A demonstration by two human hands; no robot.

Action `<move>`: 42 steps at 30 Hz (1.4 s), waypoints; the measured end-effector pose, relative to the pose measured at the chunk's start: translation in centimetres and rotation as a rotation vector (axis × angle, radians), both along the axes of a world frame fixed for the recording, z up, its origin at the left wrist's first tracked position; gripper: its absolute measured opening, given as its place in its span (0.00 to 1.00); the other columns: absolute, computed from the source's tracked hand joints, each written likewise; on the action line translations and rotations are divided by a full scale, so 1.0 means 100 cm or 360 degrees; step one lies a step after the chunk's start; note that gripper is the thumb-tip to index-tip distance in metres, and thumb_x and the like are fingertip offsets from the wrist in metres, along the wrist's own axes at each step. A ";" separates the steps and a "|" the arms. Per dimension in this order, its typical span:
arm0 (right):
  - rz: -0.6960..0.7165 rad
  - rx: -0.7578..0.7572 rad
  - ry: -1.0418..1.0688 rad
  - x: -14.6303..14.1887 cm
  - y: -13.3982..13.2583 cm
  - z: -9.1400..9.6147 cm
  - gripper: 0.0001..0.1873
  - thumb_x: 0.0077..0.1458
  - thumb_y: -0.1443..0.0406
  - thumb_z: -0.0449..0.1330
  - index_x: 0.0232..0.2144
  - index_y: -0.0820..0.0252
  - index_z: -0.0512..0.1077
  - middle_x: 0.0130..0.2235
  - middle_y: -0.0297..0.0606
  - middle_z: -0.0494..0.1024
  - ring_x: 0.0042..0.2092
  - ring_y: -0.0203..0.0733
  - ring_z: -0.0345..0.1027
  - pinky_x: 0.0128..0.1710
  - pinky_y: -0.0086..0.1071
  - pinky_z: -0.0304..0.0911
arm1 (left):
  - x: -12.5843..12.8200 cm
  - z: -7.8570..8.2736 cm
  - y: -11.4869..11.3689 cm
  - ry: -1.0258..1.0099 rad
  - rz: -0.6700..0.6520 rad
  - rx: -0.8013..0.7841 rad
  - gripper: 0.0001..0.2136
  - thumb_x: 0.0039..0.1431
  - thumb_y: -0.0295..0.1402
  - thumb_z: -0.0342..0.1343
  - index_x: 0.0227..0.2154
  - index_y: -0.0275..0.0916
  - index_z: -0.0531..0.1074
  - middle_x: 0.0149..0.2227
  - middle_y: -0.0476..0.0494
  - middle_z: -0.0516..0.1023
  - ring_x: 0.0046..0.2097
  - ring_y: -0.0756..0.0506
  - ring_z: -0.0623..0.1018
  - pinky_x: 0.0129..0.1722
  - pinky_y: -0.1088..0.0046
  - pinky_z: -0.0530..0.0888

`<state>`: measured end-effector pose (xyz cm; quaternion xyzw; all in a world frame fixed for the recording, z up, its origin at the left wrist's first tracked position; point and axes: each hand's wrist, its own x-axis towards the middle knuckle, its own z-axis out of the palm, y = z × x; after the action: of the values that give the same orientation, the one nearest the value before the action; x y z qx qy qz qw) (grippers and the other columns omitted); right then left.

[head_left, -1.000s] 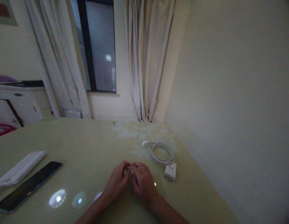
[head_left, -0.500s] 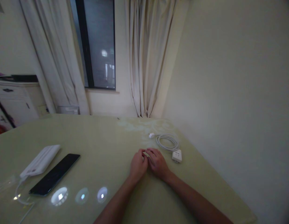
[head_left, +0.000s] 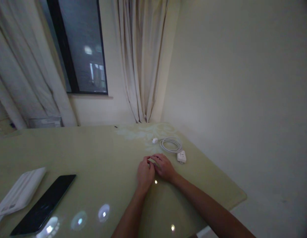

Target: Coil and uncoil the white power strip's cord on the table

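The left hand (head_left: 145, 173) and right hand (head_left: 165, 168) meet at their fingertips over the worktop (head_left: 99, 155), fingers curled inward; whether they pinch anything between them I cannot tell. The coiled cord (head_left: 169, 151) lies on the worktop just beyond the right hand, its plug (head_left: 155, 140) at the coil's left and its socket (head_left: 181, 156) at the near right. Well apart, at left, the phone (head_left: 46, 203) lies beside a white block (head_left: 21, 191).
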<state>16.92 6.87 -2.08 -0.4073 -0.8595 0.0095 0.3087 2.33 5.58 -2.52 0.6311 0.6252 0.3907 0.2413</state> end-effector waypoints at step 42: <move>-0.1408 -0.1005 0.0554 0.127 0.081 0.010 0.24 0.49 0.52 0.65 0.42 0.66 0.76 0.40 0.55 0.82 0.44 0.55 0.78 0.36 0.35 0.66 | -0.031 0.003 -0.010 0.0590 -0.0154 0.0303 0.11 0.64 0.27 0.49 0.41 0.40 0.76 0.41 0.43 0.82 0.42 0.45 0.78 0.47 0.66 0.67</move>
<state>29.59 15.00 -1.07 -0.7933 -0.4991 0.2028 0.2837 -0.81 4.54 -2.26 0.7413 0.5882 0.3132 0.0797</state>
